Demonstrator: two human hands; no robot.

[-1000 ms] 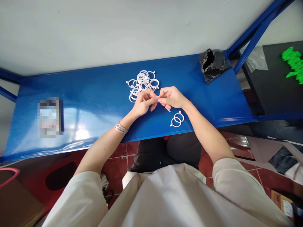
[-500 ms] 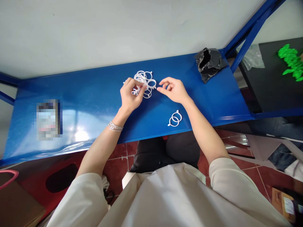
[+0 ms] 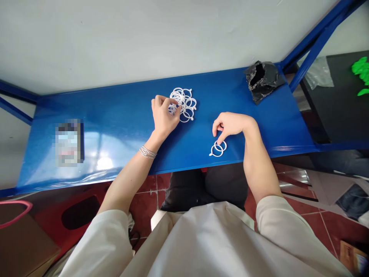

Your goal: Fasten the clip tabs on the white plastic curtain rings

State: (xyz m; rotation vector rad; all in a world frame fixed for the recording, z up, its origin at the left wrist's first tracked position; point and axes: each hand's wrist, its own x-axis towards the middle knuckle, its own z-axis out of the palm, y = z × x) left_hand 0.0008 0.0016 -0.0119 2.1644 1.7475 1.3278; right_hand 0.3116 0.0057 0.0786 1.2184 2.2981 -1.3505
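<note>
A heap of white plastic curtain rings (image 3: pixel 188 114), each with a small eyelet, lies on the blue tabletop (image 3: pixel 127 104). My left hand (image 3: pixel 165 115) is at the left side of this heap, thumb and forefinger closed on a ring among the others; the exact grip is partly hidden by the fingers. Nearer the front edge, two more overlapping rings (image 3: pixel 216 153) lie apart from the heap. Over them is my right hand (image 3: pixel 230 125), bent down at the wrist, with thumb and fingers apart. Its thumb tip reaches the upper edge of the pair, and nothing is visible in its grasp.
A crumpled black plastic bag (image 3: pixel 263 86) with a torn opening sits at the back right. On the left lies a pixelated, phone-like object (image 3: pixel 69 144). A blue metal frame (image 3: pixel 313 50) rises at the right, beside a dark table (image 3: pixel 348 111) with green pieces (image 3: pixel 361 71).
My right hand has moved from beside the heap toward the front edge, over the two separate rings. My left hand stays at the heap. The whole view has shifted slightly.
</note>
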